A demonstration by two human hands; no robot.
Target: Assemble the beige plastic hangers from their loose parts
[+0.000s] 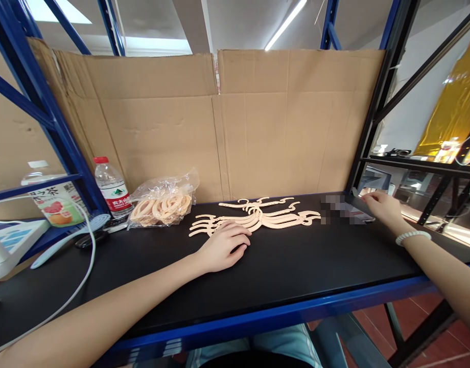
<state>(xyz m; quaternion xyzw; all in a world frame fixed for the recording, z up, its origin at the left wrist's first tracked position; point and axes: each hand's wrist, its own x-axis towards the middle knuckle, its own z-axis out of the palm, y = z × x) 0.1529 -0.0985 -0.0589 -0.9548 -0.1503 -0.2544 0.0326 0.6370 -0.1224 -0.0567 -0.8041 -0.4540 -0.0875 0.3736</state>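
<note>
Several beige hanger-like pieces [261, 219] with curled ends lie in a cluster at the middle of the black tabletop [288, 260]. My left hand [225, 247] rests at their front left edge, fingers loosely bent and apart, with nothing visible held. At the far right, my right hand [382, 205], below a white beaded bracelet, has its fingers together around a small greyish thing too small to name. Beside that hand a flat dark item [357, 213] lies on the table, partly blurred out.
A clear bag of beige rings [164, 204] and a red-capped water bottle [114, 189] stand at the back left. Further left are a brush-like handle [68, 241], a white cable and a power strip [18, 245]. Cardboard [296, 122] walls the back.
</note>
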